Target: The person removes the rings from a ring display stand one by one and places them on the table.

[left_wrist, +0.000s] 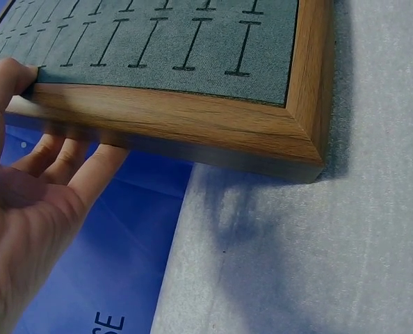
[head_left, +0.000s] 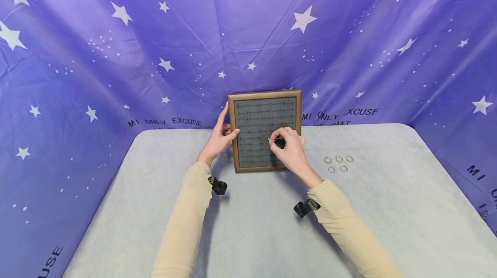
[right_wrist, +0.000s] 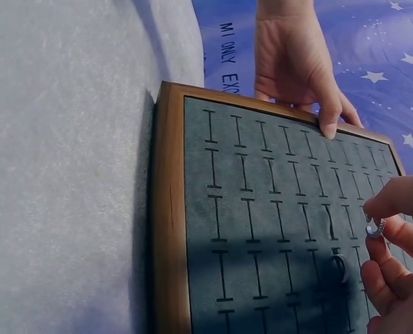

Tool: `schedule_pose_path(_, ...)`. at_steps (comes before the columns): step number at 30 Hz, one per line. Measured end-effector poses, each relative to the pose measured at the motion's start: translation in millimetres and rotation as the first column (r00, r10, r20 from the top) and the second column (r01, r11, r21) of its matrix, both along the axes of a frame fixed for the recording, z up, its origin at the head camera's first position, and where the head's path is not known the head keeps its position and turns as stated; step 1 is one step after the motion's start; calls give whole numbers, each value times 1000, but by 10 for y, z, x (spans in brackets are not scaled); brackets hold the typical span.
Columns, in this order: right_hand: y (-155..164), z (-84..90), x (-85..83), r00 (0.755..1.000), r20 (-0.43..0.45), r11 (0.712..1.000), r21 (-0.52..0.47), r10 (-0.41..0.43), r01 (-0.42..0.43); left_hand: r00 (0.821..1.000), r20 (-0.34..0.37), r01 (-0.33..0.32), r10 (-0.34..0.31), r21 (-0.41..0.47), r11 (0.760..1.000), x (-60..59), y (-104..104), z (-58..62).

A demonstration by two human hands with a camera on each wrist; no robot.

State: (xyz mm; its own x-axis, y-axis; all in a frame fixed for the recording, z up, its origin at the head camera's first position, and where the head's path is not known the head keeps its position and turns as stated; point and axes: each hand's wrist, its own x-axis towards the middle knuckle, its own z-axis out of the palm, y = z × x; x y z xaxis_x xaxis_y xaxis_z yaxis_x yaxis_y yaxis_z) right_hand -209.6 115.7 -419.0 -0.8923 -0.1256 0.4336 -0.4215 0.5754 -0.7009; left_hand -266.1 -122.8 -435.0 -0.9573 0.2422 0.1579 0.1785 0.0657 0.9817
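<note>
A wood-framed ring display board point(head_left: 254, 116) with a grey slotted pad stands tilted up at the back of the table. My left hand point(head_left: 216, 140) grips its left edge, thumb on the front of the frame and fingers behind, as the left wrist view also shows. Between thumb and fingertips, my right hand point(head_left: 290, 146) pinches a small silver ring point(right_wrist: 375, 227) close over the pad's slots. Below that ring in the right wrist view, a second ring point(right_wrist: 340, 268) appears set in a slot, in the hand's shadow.
Several rings point(head_left: 339, 159) lie in two rows on the pale grey table cover point(head_left: 256, 226), right of the board. A purple star-printed cloth point(head_left: 248, 23) hangs behind and along both sides. Each wrist wears a black camera point(head_left: 219, 186).
</note>
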Motion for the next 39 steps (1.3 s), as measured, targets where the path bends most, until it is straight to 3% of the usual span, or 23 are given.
schedule_pose_path(6,58,-37,25,1000,19,1000,-25,-12,12,1000,-18,-4,4,-11,1000,5,5,10)
schedule_pose_path(11,118,-106,48,999,41,999,-42,-24,25,1000,5,2,-2,-12,1000,30,6,36)
schedule_pose_path(18,214,-128,82,999,33,997,-67,-43,45,999,30,17,-17,-7,1000,198,37,276)
schedule_pose_path(21,272,-132,92,998,35,996,-70,-49,51,999,34,14,-14,-16,1000,202,41,286)
schedule_pose_path(30,473,-155,122,997,50,992,-108,-60,65,999,38,-6,7,-30,1000,21,3,49)
schedule_pose_path(39,740,-214,166,992,81,994,-51,-92,97,1000,12,-24,24,-37,999,22,9,10)
